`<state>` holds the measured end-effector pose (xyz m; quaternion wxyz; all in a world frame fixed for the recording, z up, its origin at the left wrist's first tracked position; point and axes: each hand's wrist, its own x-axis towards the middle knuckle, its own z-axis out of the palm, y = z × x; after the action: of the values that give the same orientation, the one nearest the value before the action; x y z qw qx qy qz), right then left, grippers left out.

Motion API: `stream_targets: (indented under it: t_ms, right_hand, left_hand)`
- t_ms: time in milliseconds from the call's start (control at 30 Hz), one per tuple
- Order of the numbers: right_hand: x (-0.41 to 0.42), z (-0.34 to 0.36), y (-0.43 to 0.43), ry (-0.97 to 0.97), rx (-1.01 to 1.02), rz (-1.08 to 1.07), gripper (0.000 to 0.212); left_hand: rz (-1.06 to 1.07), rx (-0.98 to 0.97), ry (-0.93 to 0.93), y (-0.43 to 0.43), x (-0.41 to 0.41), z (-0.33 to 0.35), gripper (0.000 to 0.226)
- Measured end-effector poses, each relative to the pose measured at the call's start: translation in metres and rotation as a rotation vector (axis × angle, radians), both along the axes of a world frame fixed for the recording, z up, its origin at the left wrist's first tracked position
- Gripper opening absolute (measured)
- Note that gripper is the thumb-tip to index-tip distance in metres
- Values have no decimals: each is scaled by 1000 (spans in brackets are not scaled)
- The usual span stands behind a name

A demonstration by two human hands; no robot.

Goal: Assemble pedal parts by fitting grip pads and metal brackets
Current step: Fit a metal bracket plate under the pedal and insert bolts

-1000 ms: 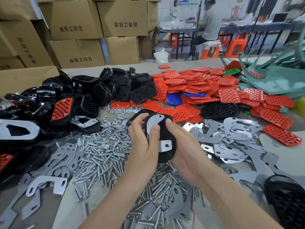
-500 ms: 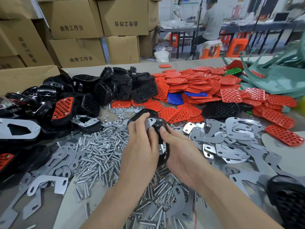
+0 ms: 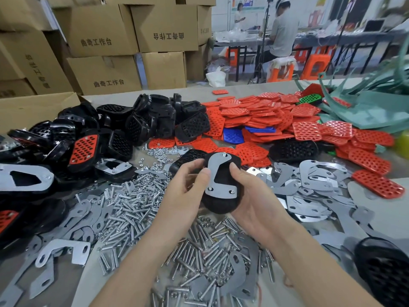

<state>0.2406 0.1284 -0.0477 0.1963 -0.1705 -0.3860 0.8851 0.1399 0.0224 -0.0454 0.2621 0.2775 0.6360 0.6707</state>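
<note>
Pedal (image 3: 221,206): black, at frame centre, held over the table, with the metal bracket (image 3: 218,177) lying on its upturned face.
Left hand (image 3: 188,187): grips the pedal's 9 o'clock edge, thumb beside the bracket, fingers curled behind.
Right hand (image 3: 254,196): cradles the 3 o'clock side, thumb on the rim.
Bolts (image 3: 132,207): 7 o'clock.
Red grip pads (image 3: 265,116): 1 o'clock.
Boxes (image 3: 99,29): 11 o'clock, printed 曲奇工作台.

Bright, even light falls from overhead and leaves only soft, short shadows on the tabletop (image 3: 192,90). The bolts (image 3: 132,202) and metal brackets (image 3: 314,180) throw pale glints, without harsh glare. The held pedal (image 3: 221,203) at centre is sharp. Toward the edges the wide lens bends the cardboard boxes (image 3: 99,29), and the green sheets (image 3: 365,107) and the black shell (image 3: 385,269) at lower right smear.
</note>
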Motion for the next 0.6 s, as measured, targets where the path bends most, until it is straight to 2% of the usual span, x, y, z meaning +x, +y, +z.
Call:
stream_targets:
  t_ms: [267, 400, 600]
  right_hand:
    - [-4, -4, 0, -37, 82, -9, 33]
    - [-6, -3, -1, -49, 106, -27, 28]
    - [-6, -3, -3, -65, 93, -99, 15]
  left_hand:
    - [-10, -30, 258, 0, -3, -10, 17]
    - [5, -47, 305, -1, -2, -11, 22]
    - [-64, -21, 278, -2, -2, -9, 32]
